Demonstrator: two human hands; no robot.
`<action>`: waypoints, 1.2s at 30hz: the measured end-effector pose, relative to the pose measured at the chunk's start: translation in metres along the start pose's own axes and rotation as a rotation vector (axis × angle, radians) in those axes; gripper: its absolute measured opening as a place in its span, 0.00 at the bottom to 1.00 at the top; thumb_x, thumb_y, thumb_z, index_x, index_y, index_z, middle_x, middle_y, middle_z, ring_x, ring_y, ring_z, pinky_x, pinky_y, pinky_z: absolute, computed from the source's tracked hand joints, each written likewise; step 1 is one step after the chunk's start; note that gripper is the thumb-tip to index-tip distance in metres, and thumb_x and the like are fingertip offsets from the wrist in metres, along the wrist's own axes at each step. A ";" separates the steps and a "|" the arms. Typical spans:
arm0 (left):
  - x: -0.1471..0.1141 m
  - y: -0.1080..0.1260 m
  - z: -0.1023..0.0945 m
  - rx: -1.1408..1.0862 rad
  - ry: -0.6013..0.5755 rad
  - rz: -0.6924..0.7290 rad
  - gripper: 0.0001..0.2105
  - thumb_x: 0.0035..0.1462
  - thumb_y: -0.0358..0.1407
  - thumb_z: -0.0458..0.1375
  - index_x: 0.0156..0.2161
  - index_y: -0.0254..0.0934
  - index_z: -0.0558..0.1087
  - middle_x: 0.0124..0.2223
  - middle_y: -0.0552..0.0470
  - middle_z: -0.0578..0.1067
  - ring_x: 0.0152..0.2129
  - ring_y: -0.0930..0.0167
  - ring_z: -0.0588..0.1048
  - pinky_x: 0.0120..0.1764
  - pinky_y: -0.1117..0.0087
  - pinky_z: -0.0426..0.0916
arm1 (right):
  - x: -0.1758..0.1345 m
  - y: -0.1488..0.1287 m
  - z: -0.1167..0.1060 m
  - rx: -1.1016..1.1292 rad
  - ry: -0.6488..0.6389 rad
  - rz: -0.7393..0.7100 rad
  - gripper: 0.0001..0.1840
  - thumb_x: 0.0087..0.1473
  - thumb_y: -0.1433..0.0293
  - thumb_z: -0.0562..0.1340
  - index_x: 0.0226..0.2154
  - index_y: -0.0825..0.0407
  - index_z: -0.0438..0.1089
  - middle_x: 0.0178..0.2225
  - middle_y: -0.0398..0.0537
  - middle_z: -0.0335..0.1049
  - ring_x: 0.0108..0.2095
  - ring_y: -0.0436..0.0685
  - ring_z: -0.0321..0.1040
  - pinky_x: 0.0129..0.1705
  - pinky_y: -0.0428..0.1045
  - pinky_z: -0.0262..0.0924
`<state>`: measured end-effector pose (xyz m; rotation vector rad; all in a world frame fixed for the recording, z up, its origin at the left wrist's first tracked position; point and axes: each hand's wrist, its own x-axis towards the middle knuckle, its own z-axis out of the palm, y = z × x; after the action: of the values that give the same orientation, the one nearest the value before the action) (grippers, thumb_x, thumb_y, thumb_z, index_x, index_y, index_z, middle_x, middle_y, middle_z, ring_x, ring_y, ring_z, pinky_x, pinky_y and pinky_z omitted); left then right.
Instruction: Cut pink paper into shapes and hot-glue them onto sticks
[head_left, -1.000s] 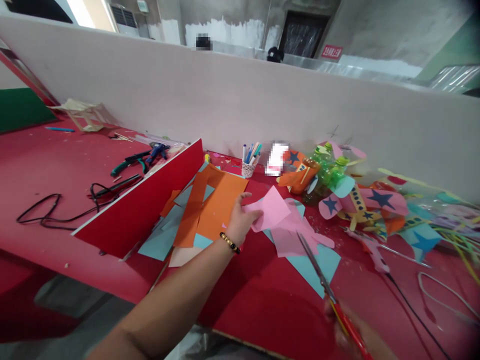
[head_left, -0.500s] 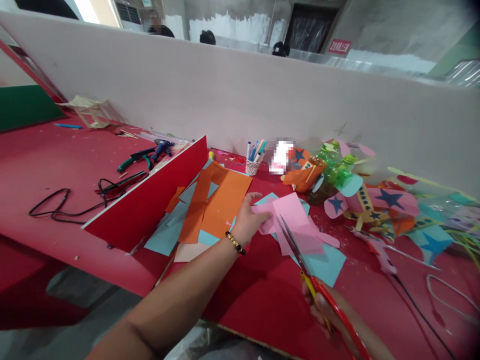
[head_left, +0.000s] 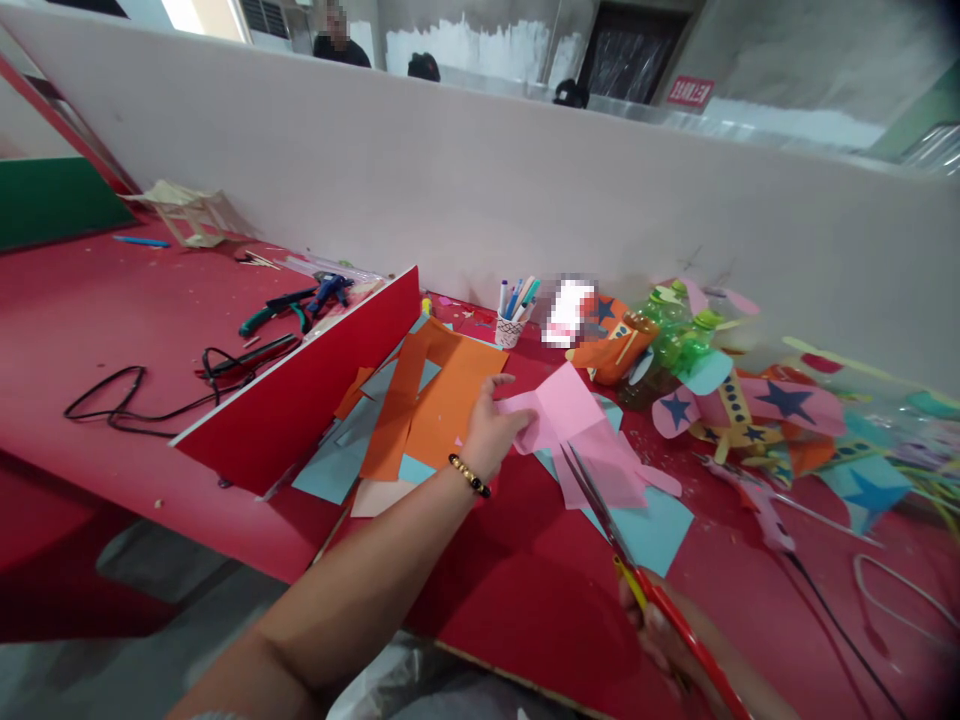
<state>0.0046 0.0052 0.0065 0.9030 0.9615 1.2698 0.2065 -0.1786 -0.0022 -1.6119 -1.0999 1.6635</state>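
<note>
My left hand [head_left: 495,425] pinches the left edge of a pink sheet of paper [head_left: 571,410], holding it above the red table. In my right hand [head_left: 660,620] are scissors [head_left: 611,525] with red and yellow handles, fingers closed round the grips. The blade tips touch or lie very near the lower edge of the pink paper; whether the blades are fully closed is hard to make out. Beneath lie another pink piece [head_left: 611,470] and a light blue sheet [head_left: 652,530].
Orange sheets [head_left: 450,390] lie left of my hand beside an upright red board [head_left: 300,400]. A cup of markers [head_left: 510,330] stands behind. To the right are green bottles [head_left: 694,340], paper-and-bottle planes [head_left: 784,400] and a pink glue gun [head_left: 761,505] with its cord. A white partition [head_left: 450,180] runs along the back.
The scissors have drawn slightly back and to the right with my right hand. The pink paper has tilted and shifted upward a little in my left hand. The view has moved slightly.
</note>
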 end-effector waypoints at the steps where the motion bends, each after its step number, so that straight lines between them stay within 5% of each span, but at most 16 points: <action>1: -0.001 0.000 0.000 0.006 -0.006 -0.006 0.28 0.39 0.31 0.63 0.48 0.39 0.61 0.22 0.61 0.66 0.16 0.76 0.68 0.20 0.78 0.62 | 0.003 -0.001 0.001 0.010 0.006 0.006 0.30 0.38 0.40 0.60 0.28 0.49 0.60 0.19 0.35 0.54 0.12 0.42 0.44 0.12 0.41 0.48; 6: -0.007 -0.001 0.003 0.046 -0.067 -0.019 0.27 0.41 0.31 0.62 0.48 0.40 0.61 0.21 0.61 0.65 0.16 0.76 0.67 0.20 0.78 0.61 | 0.012 -0.008 0.010 0.003 0.012 0.082 0.31 0.38 0.37 0.56 0.25 0.49 0.59 0.14 0.33 0.50 0.11 0.43 0.45 0.11 0.41 0.47; 12: -0.009 -0.004 0.004 0.056 -0.087 -0.018 0.26 0.40 0.31 0.63 0.47 0.39 0.62 0.22 0.61 0.65 0.17 0.76 0.68 0.21 0.78 0.61 | 0.010 -0.019 0.024 0.013 0.069 -0.044 0.29 0.44 0.39 0.54 0.27 0.49 0.56 0.16 0.33 0.50 0.13 0.43 0.44 0.12 0.39 0.48; 36: -0.010 -0.002 0.006 0.078 -0.074 -0.025 0.25 0.40 0.31 0.62 0.47 0.39 0.62 0.24 0.59 0.67 0.20 0.74 0.70 0.23 0.77 0.63 | 0.009 -0.014 0.036 0.077 0.152 -0.037 0.28 0.48 0.41 0.51 0.28 0.49 0.58 0.14 0.33 0.50 0.11 0.43 0.43 0.11 0.40 0.42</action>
<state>0.0100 -0.0054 0.0074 0.9893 0.9666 1.1758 0.1685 -0.1698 0.0029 -1.6291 -0.9720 1.5140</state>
